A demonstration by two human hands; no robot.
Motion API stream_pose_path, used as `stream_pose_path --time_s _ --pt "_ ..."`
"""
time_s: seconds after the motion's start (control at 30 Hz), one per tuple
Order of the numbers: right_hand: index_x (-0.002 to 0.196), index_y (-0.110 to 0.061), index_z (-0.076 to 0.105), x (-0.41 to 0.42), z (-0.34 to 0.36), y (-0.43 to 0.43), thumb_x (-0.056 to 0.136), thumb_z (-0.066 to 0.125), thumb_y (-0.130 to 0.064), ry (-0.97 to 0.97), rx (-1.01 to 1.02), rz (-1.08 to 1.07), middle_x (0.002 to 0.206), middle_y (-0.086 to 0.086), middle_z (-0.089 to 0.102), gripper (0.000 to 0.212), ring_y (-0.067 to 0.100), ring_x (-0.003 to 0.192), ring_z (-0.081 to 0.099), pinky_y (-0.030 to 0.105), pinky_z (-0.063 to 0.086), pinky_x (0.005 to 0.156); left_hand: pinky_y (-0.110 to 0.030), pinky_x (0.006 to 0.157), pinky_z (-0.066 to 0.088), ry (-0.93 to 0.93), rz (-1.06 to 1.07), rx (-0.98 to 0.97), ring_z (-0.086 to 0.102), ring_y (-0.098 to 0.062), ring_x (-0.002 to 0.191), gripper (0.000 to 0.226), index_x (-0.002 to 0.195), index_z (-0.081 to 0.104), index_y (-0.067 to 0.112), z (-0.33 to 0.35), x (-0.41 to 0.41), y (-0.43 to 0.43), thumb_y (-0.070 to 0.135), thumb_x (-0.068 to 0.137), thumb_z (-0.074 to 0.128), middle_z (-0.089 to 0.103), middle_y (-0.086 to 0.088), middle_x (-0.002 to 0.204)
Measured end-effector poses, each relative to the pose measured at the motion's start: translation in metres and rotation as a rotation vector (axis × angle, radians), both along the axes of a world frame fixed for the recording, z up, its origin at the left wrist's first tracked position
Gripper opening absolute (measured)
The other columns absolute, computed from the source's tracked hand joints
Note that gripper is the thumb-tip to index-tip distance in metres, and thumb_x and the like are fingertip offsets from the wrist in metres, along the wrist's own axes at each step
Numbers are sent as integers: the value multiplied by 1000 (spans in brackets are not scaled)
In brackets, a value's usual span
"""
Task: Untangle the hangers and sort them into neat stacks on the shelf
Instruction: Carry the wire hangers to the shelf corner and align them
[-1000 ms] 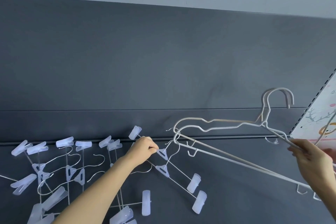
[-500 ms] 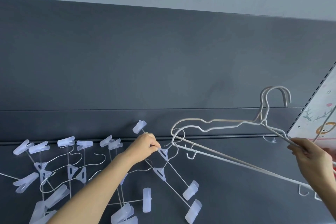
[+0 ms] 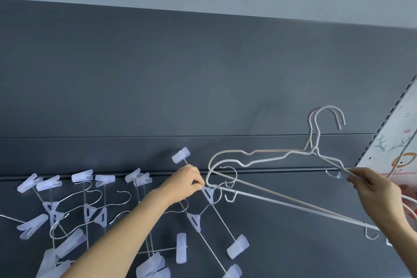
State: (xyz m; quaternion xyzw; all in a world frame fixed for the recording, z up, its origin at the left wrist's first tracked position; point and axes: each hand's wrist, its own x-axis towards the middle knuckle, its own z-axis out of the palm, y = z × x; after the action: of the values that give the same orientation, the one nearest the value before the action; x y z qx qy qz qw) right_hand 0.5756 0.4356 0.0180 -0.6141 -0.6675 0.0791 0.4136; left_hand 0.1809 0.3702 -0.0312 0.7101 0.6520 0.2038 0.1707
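Freeing two white wire hangers from a clip hanger

My left hand pinches the clip hanger's thin rod low over the shelf. My right hand curls round the white pair's shoulder wire, holding them raised. They look light, stiff and springy. I'd grip near the neck, because the thin hook seems caught in their far end.

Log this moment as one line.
left hand: pinches clip hanger | right hand: grips two white hangers | status: clip hanger's hook caught in white hangers, unsorted
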Motion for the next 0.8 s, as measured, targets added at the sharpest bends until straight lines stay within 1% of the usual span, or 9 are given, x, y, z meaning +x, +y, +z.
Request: stream_pose_path --time_s 0.07,0.17,0.33,0.43,0.5,0.57,0.67,0.73,0.8 --pt "88 -8 69 2 0 0 79 59 4 -38 -17 -21 66 20 63 18 38 66 57 7 36 58 -23 85 41 2 37 -29 52 -12 95 17 96 68 11 -3 -3 -3 15 87 55 57 5 93" --pt "87 -7 68 6 -4 1 79 60 3 -61 -37 -44 66 19 63 15 37 66 56 16 38 59 -25 92 41 21 71 -84 51 -13 108 21 104 66 10 -13 -9 -9 14 89 53 61 1 111" --pt "87 -5 68 5 -12 0 78 58 5 -29 -51 -67 70 17 63 16 34 71 56 1 34 60 -28 92 40 177 172 -19 43 -14 116 22 104 66 13 -19 8 -12 18 91 49 52 5 123" --pt "88 -6 67 3 -14 0 80 57 4 -1 -72 -55 73 19 65 17 35 75 58 0 34 61 -28 77 40 169 202 33 49 -17 100 19 84 67 11 -21 32 -13 20 87 51 60 -1 102" --pt "88 -7 67 3 -15 0 80 57 4 -5 -74 -53 72 19 65 17 35 74 58 1 34 61 -28 64 35 182 220 -47 45 -21 84 25 59 51 11 -27 45 -14 21 82 53 53 -4 83" --pt "87 -7 67 5 -17 1 80 58 3 -10 -75 -51 71 19 65 16 35 74 59 1 35 61 -28 58 30 155 254 -121 39 -24 71 35 50 33 14 -36 51 -13 17 79 53 44 -3 71" --pt "88 -8 67 8 -18 1 80 59 2 10 -79 -56 71 19 64 15 32 71 58 2 35 60 -28 51 31 75 291 -175 41 -23 63 25 56 44 16 -39 52 -9 9 80 48 58 -4 73" --pt "87 -8 67 8 -17 0 81 59 2 26 -79 -51 69 19 63 15 22 65 55 3 35 60 -26 44 27 52 327 -192 39 -22 57 30 51 37 17 -36 54 -7 4 78 44 68 -9 75" --pt "84 -10 67 7 -16 -1 80 59 2 37 -70 -39 68 18 63 15 27 67 56 3 35 60 -25 40 23 56 349 -190 34 -19 46 35 47 27 16 -33 58 -6 -1 75 39 69 -17 79"
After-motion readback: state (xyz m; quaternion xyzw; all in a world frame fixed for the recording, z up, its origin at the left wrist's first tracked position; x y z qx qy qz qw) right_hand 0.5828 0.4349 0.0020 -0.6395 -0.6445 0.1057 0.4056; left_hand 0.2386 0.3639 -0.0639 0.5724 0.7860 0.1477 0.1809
